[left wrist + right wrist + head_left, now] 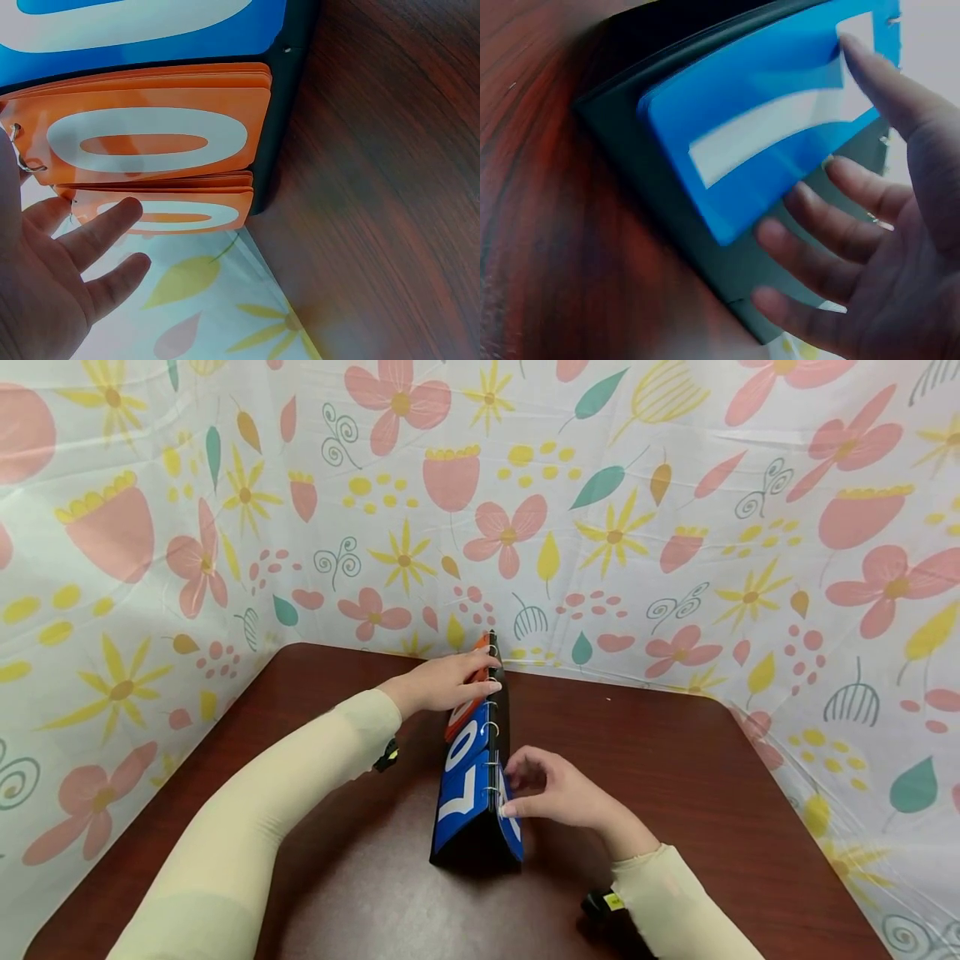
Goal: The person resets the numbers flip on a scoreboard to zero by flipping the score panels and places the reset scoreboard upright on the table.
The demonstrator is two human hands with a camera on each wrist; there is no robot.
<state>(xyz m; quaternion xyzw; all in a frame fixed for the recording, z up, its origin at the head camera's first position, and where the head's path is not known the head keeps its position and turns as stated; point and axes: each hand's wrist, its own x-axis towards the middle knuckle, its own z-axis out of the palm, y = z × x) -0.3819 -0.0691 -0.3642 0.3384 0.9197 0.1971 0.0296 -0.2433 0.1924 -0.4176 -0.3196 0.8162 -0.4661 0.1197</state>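
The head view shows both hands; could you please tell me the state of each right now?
Left hand: open, resting on the top edge of the flip scoreboard.
Right hand: open, thumb at the blue card, no grip visible.

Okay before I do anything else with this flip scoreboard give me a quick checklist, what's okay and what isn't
1. Scoreboard standing on the table: ok, it stands like a tent.
2. Left hand at the top edge: ok, it rests over the orange end.
3. Right hand at the blue card on its side: ok, the thumb lies on the card's face.
4. Only one card between thumb and fingers: cannot tell, what lies under that card is hidden.
5. Blue digits on the left face readable: ok, a 0 and a 7.
6. All rings closed: cannot tell, they show too small.
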